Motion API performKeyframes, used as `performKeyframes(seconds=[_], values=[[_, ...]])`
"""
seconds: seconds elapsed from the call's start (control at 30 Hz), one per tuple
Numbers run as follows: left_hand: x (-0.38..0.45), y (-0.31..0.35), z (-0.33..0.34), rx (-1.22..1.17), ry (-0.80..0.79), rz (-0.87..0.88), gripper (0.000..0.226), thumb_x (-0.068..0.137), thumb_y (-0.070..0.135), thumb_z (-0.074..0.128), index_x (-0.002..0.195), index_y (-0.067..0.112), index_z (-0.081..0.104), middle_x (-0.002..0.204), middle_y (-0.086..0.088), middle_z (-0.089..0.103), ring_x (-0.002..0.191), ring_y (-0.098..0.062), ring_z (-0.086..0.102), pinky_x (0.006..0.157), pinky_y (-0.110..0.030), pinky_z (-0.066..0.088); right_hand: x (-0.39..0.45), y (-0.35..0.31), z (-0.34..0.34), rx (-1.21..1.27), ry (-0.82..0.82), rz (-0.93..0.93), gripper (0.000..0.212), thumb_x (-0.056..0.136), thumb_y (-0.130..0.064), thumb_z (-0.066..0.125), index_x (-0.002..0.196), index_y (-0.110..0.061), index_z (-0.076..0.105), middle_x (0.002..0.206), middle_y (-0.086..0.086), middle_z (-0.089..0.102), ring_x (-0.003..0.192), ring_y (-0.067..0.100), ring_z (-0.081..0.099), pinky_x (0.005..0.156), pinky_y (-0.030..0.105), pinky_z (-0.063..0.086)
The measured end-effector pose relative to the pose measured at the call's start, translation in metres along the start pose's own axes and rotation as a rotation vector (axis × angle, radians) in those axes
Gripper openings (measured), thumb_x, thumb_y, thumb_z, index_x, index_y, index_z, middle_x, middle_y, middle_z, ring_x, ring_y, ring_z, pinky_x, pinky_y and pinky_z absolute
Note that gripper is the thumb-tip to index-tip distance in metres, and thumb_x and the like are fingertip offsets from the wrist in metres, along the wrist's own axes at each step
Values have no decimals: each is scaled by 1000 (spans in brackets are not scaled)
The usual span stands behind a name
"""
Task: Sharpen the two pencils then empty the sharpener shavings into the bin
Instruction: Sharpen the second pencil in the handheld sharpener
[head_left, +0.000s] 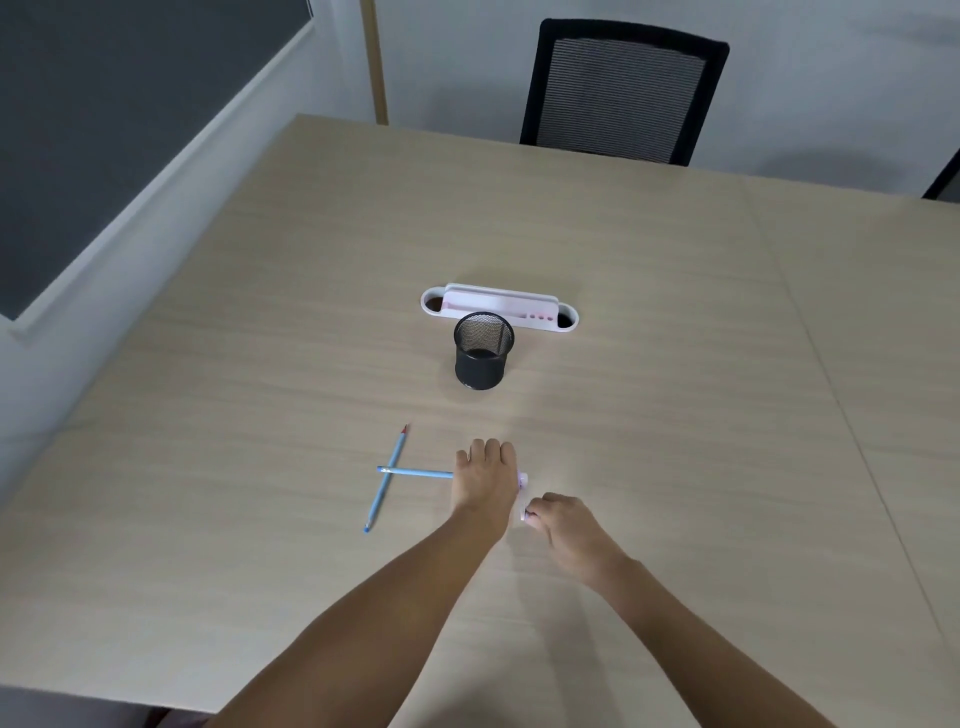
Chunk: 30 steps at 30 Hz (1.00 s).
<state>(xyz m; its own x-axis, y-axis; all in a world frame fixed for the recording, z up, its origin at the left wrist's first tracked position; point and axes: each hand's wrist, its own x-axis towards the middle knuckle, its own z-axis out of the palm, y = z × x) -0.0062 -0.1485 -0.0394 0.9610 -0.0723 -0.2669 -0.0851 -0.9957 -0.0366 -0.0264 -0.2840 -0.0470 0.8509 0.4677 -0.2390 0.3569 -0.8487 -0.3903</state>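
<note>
Two light blue pencils lie on the table. One pencil (387, 480) lies diagonally with its red tip pointing away from me. The other pencil (418, 472) lies crosswise over it, and its right end disappears under my left hand (485, 478). My left hand covers and holds a small pink-white sharpener (522, 479), of which only the right edge shows. Just right of it, my right hand (566, 535) pinches the sharpener's pale crank handle (524, 513) with its fingertips. A black mesh bin (483, 353) stands upright farther back, a forearm's length beyond my hands.
A white oval cable port (498, 306) is set into the beige table (675, 415) right behind the bin. A black mesh-back chair (623, 88) stands at the far edge. The table's left edge runs along a wall with a dark window.
</note>
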Motion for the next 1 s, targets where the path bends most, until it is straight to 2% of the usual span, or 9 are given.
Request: performKeyframes(seconds=[0.1,0.23,0.3,0.4,0.53,0.63,0.73,0.9,1.0], values=[[1,-1,3,-28,14,-7,42,79,19,63,112,8,39,113,-8,50,102,-25,46,81,-33,36,2,6,-19,161,55,-17,25,95,-11,45,82,0,62,72,10,55,62,19,48,60,18,31],[2,1,1,-57,-1,-7,46,76,14,66,113,8,38,113,-9,50,103,-27,46,83,-33,37,5,0,-24,413,170,176,24,91,-13,49,73,-6,63,60,-5,56,56,4,50,55,11,35],[2,2,1,-76,4,-4,47,76,9,65,114,8,38,115,-10,49,105,-28,45,84,-34,37,17,-2,-22,505,247,298,29,88,-23,47,68,-8,62,54,-4,55,51,8,50,50,13,32],[0,1,1,-55,10,-1,53,71,5,67,114,8,37,112,-9,50,104,-28,46,82,-33,37,51,1,-16,647,316,465,29,88,-24,50,68,-7,62,63,9,62,61,23,57,55,24,36],[0,3,2,-52,1,-45,55,64,14,75,109,13,43,105,-3,54,97,-23,50,77,-30,38,71,8,7,660,259,637,15,82,-20,53,70,-20,62,69,2,68,66,23,61,51,24,39],[2,4,3,-29,16,-68,51,67,20,75,107,14,44,103,-3,55,96,-23,50,77,-30,38,49,1,28,563,257,607,23,79,-10,49,58,-17,51,55,2,57,54,24,50,47,29,31],[3,4,5,-9,-2,-61,50,69,9,69,110,11,41,108,-6,52,100,-26,47,80,-32,36,12,-8,46,539,277,552,30,87,-5,43,59,-16,44,53,2,47,52,20,38,49,30,28],[0,2,2,-28,18,-22,47,75,10,65,113,9,38,113,-10,49,104,-28,45,84,-34,36,-4,-25,3,873,226,511,37,96,-21,39,60,-14,40,49,-6,41,42,14,39,44,23,32],[0,2,1,-34,29,1,47,76,12,65,113,9,37,114,-10,48,104,-28,44,83,-34,36,20,-20,-17,995,269,508,35,93,-16,41,59,-10,41,47,-2,42,39,17,40,41,21,31]])
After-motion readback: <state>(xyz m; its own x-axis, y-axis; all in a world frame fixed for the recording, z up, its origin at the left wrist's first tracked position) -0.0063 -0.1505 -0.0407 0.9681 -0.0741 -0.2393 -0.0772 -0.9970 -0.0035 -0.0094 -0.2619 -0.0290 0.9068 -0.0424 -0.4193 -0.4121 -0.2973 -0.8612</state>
